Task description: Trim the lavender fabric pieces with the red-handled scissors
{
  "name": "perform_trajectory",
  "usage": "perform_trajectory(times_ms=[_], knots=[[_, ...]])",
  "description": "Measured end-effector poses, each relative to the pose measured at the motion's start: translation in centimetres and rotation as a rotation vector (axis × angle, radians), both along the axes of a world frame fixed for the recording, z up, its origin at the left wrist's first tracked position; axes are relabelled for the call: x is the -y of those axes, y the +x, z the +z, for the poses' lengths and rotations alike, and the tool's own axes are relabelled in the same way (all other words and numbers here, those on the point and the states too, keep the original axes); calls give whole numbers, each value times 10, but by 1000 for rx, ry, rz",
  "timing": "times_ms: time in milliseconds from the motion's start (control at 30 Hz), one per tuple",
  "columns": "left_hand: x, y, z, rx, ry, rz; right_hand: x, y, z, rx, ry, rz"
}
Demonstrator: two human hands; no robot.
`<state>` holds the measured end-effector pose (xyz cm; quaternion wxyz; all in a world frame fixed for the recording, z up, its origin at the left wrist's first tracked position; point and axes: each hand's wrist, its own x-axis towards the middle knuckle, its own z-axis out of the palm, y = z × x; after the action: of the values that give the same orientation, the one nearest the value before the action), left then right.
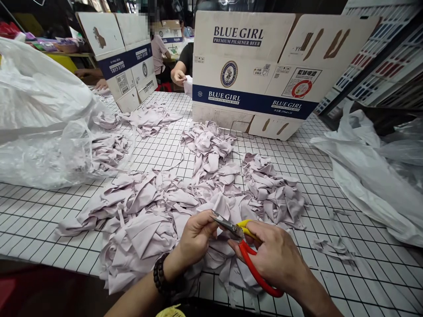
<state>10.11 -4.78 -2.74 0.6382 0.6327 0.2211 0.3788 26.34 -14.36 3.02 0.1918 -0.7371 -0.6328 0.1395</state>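
My right hand [279, 255] grips a pair of scissors [233, 228] with one red and one yellow handle. Their blades point left and reach the fingertips of my left hand [198, 235], which pinches a pale pink fabric piece [220, 206] near the tips. Whether the blades are cutting cannot be made out. Under and around both hands lies a heap of the same pale pink fabric pieces [142, 235], crumpled and strap-edged. A separate bunch of fabric [274, 193] rests to the right of the heap.
A grid-patterned tabletop [297, 152] carries everything. A large white cardboard box [244, 57] stands at the back, another box [128, 61] behind left. Plastic bags lie left [42, 114] and right [380, 176]. Fabric scraps [335, 248] lie at right. A co-worker's hand [179, 75] holds fabric beyond the box.
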Motion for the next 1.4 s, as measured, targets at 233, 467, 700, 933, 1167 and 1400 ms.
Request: perform_trajectory(times_ms=[233,467,700,933,1167,1400], knots=[[1,-2,-4,14,-87,-33,-2,1,-6,25,95,30],[-1,-2,-1,-2,-121,-53,-3,4,-8,12,117,55],[0,-5,-2,-44,-139,-62,-6,6,-6,23,99,76],[0,-5,-3,-43,-171,-68,-13,24,-11,-553,-106,-55],[4,-5,3,-9,-212,-83,-24,37,-41,-803,-82,-202],[12,-22,2,-48,-221,-26,-63,47,-57,-608,18,-111]])
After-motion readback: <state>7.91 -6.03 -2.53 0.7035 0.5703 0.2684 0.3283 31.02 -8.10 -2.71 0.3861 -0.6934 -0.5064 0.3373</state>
